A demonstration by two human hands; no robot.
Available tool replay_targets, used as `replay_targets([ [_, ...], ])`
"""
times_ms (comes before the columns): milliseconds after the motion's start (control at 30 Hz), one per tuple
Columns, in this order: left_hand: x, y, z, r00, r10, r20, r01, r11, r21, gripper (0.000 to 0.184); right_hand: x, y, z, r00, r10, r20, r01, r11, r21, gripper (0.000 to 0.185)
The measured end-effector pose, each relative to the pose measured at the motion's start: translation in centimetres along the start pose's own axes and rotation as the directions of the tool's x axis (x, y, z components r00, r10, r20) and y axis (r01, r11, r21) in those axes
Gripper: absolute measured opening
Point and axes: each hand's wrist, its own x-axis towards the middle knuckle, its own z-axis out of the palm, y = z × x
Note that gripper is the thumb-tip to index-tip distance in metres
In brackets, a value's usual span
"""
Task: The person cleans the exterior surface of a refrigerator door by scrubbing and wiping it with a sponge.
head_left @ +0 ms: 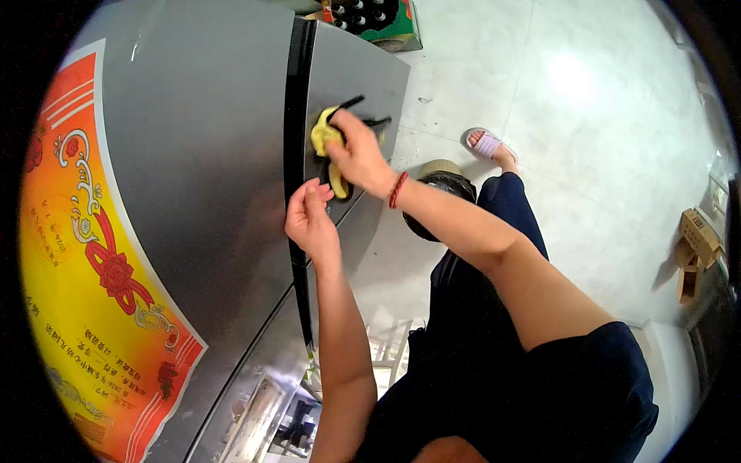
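Note:
My right hand [359, 154], with a red cord bracelet on its wrist, is closed on a yellow-and-black cloth [326, 133]. The cloth lies against a grey metal panel [340, 62] of what looks like a refrigerator. Dark strips stick out past my fingers, and a yellow part hangs below them. Just lower and to the left, my left hand [312, 220] is by the dark vertical seam [296, 116]. Its fingers are half curled and slightly apart, close to the cloth's lower end, with nothing visible in them.
A red, yellow and orange printed certificate [116, 262] is on the grey surface at left. A black-lined bin [444, 193] stands by my leg. My slippered foot [488, 144] is on the pale floor. A bottle crate [401, 31] sits at the top, cardboard [698, 239] at right.

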Motion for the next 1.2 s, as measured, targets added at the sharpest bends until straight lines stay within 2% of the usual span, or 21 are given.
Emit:
replay_targets([
  [33,0.0,0.0,0.0,1.000,0.010,-0.001,-0.010,1.000,0.012,0.019,0.6,0.4,-0.2,0.998,0.054,0.010,-0.054,0.999,-0.004,0.023],
  [67,-0.1,0.0,0.1,1.000,0.016,-0.004,-0.016,1.000,0.025,0.019,2.9,1.4,-0.6,0.973,0.230,-0.033,-0.228,0.972,0.054,0.025],
  [133,0.1,-0.1,0.2,0.999,0.037,-0.018,-0.036,0.999,0.035,0.019,4.9,2.3,-1.4,0.942,0.336,0.008,-0.336,0.942,0.003,0.025],
  [200,-0.1,-0.4,0.5,0.998,0.041,-0.049,-0.039,0.999,0.022,0.017,2.9,1.4,-0.9,0.975,0.217,0.034,-0.216,0.976,-0.038,0.025],
  [233,0.0,-0.5,0.7,0.996,0.045,-0.071,-0.045,0.999,0.005,0.016,1.0,-0.7,-1.2,0.973,0.185,0.140,-0.191,0.981,0.024,0.021],
  [267,-0.2,-0.7,0.6,0.996,0.038,-0.083,-0.039,0.999,-0.005,0.015,-1.3,-2.5,-0.7,0.990,0.008,0.140,-0.017,0.998,0.061,0.022],
  [333,0.1,-0.8,0.4,0.993,0.045,-0.106,-0.048,0.998,-0.028,0.015,-1.9,-5.2,-1.5,0.923,0.128,0.364,-0.210,0.958,0.195,0.025],
  [433,0.1,-0.7,0.6,0.996,0.027,-0.087,-0.030,0.999,-0.032,0.015,2.5,-2.3,0.4,0.992,-0.118,-0.049,0.120,0.992,0.044,0.029],
  [500,0.0,-0.6,0.6,0.995,0.036,-0.089,-0.036,0.999,0.001,0.015,8.0,-0.7,-0.1,0.998,0.032,-0.060,-0.028,0.998,0.063,0.028],
  [567,-0.1,-0.6,0.5,0.996,0.027,-0.084,-0.026,1.000,0.012,0.016,10.8,3.6,0.0,0.965,0.121,-0.232,-0.135,0.990,-0.046,0.030],
  [600,0.0,-0.4,0.5,0.996,0.031,-0.081,-0.030,0.999,0.017,0.016,10.7,5.7,-0.4,0.922,0.349,-0.169,-0.338,0.937,0.092,0.031],
  [633,0.2,-0.4,0.6,0.996,0.033,-0.080,-0.032,0.999,0.007,0.016,8.5,9.5,1.0,0.859,0.477,-0.189,-0.473,0.878,0.065,0.033],
  [700,0.1,-0.7,0.4,0.997,0.023,-0.074,-0.023,1.000,-0.004,0.017,4.2,10.6,1.7,0.816,0.568,-0.107,-0.573,0.819,-0.020,0.034],
  [767,0.0,-0.6,0.4,0.997,0.011,-0.074,-0.013,0.999,-0.037,0.016,0.5,7.0,1.8,0.855,0.519,-0.008,-0.518,0.851,-0.089,0.030],
  [867,0.1,-0.5,0.5,0.997,0.007,-0.074,-0.013,0.997,-0.080,0.015,1.5,-2.0,0.1,0.987,0.147,0.059,-0.146,0.989,-0.024,0.028],
  [967,-0.1,-0.7,0.4,0.996,0.000,-0.092,-0.008,0.997,-0.079,0.015,5.4,-2.0,0.4,0.997,0.007,-0.070,-0.003,0.998,0.059,0.022],
  [1000,0.2,-0.8,0.5,0.995,0.006,-0.099,-0.014,0.997,-0.079,0.016,5.1,1.6,1.6,0.979,0.195,-0.065,-0.181,0.968,0.176,0.024],
  [1067,0.2,-0.8,0.4,0.993,-0.009,-0.122,-0.003,0.995,-0.100,0.015,3.4,4.2,1.4,0.923,0.384,0.013,-0.383,0.916,0.116,0.019],
  [1133,0.2,-0.5,0.7,0.988,-0.023,-0.150,0.003,0.991,-0.133,0.015,1.1,2.7,1.2,0.789,0.596,0.148,-0.606,0.795,0.025,0.016],
  [1167,0.2,-0.4,0.7,0.989,-0.027,-0.148,0.010,0.993,-0.117,0.017,0.1,1.0,0.9,0.733,0.641,0.229,-0.661,0.750,0.018,0.017],
  [1200,0.1,-0.2,0.7,0.984,-0.058,-0.169,0.040,0.994,-0.105,0.018,-1.4,-0.3,0.7,0.764,0.575,0.292,-0.607,0.794,0.023,0.017],
])
